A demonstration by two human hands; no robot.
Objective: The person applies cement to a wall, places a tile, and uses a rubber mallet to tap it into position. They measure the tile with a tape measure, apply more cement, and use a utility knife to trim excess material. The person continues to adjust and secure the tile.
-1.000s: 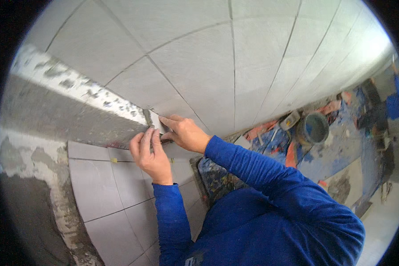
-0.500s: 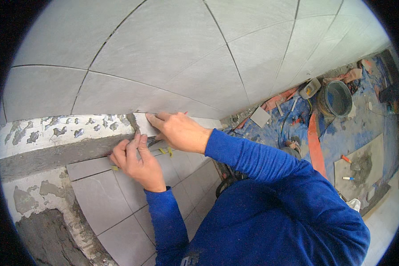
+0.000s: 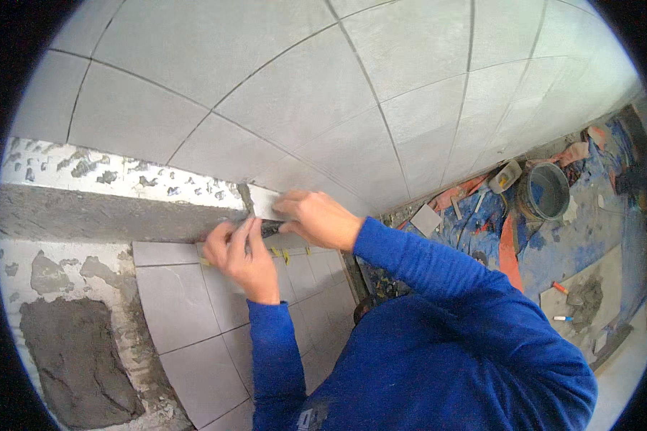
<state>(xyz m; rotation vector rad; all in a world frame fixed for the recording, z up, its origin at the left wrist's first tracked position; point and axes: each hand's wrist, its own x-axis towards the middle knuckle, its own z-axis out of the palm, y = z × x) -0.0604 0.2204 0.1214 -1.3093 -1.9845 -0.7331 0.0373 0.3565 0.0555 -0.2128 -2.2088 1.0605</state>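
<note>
A narrow pale tile strip (image 3: 265, 202) lies on the ledge along the foot of the tiled wall, with grey mortar (image 3: 245, 197) at its left end. My right hand (image 3: 322, 220) is closed on the strip, fingers over its top and thumb at its front edge. From below, my left hand (image 3: 243, 258) reaches up to the strip's near left corner. Its thumb and forefinger come together there, while the other fingers are bent and a little apart. The contact under the fingertips is partly hidden.
Large grey wall tiles (image 3: 295, 86) rise above the ledge. Below it are lower tiles (image 3: 180, 302) with yellow spacers (image 3: 286, 256), and a mortar patch (image 3: 79, 359) at left. On the right are a bucket (image 3: 545, 192), a plastic container (image 3: 507, 177) and a mortar-smeared board (image 3: 604, 280).
The view has shifted, so the ledge and floor sit differently in it. My right fingers have drawn closer together over the strip. My left hand stays at its corner.
</note>
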